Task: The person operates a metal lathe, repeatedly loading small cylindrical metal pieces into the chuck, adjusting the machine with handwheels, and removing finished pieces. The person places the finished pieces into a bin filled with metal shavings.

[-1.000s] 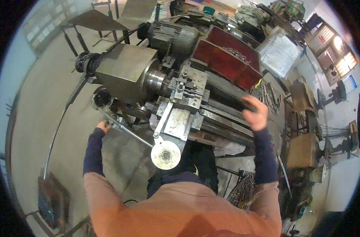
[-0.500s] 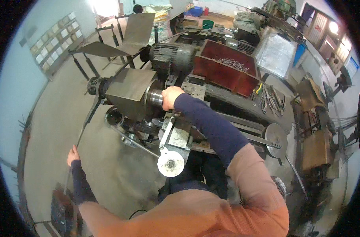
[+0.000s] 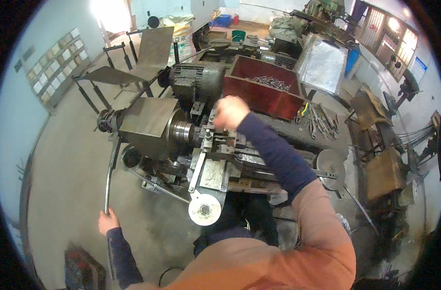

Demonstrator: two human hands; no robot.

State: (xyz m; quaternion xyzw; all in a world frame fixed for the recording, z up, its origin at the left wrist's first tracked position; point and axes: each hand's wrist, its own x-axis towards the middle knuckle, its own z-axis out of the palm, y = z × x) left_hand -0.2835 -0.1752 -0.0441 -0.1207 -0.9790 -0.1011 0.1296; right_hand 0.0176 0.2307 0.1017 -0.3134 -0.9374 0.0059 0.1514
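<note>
My left hand (image 3: 109,221) is closed round a long metal lever (image 3: 108,191), which runs up to the left end of a small lathe (image 3: 149,117). To the right of the lathe's shiny spindle nose (image 3: 183,131), my right hand (image 3: 230,112) is raised above the tool slide (image 3: 213,169). Its fingers are curled in; whatever they may hold is hidden. A gap separates this hand from the spindle. On the near end of the slide sits a round white handwheel (image 3: 204,210).
Behind the slide stands a dark red box (image 3: 264,95) holding small metal parts (image 3: 271,83). Wrenches and other hand tools (image 3: 323,121) lie right of it. An electric motor (image 3: 196,79) sits behind the spindle housing. A dark box-shaped object (image 3: 84,268) stands on the floor, lower left.
My right hand has drawn back from the spindle nose, to the right and farther away. My left hand has swung the lever to the right. The whole view has shifted slightly.
</note>
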